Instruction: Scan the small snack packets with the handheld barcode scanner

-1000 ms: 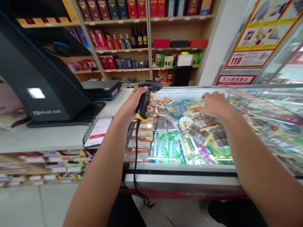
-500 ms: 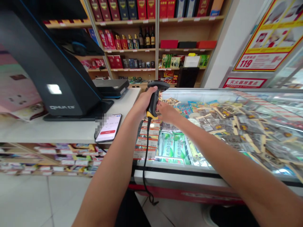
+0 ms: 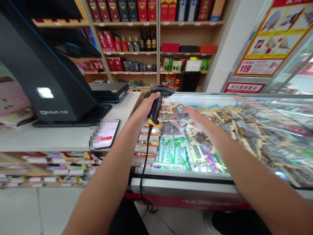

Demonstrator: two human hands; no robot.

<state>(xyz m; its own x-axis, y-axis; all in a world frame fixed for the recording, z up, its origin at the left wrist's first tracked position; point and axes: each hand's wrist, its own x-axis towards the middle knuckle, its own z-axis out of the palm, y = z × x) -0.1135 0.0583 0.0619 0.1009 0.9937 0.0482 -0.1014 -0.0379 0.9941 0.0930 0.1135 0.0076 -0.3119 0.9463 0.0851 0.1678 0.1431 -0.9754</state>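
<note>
My left hand (image 3: 147,105) is wrapped round the grip of a black and yellow barcode scanner (image 3: 155,111), thumb on top. Its cable (image 3: 146,160) hangs down past the front of the glass-topped freezer case (image 3: 186,185). To the right of the scanner, my right hand (image 3: 192,115) is closed on the edge of a small clear snack packet (image 3: 180,111). A pale label on the packet faces up, close to the scanner's head. Beneath my hands lie many similar dark snack packets (image 3: 246,138) and green ice pop wrappers (image 3: 168,150).
On the white counter (image 3: 61,138) at left lie a lit phone (image 3: 107,134) and a black register stand (image 3: 66,88). Price tags (image 3: 146,148) line the case's left side. Shelves (image 3: 132,52) of boxes and bottles stand behind.
My right hand has moved right, away from beside the scanner, and a snack packet now shows in its fingers. The left hand still grips the scanner. The view has shifted slightly right.
</note>
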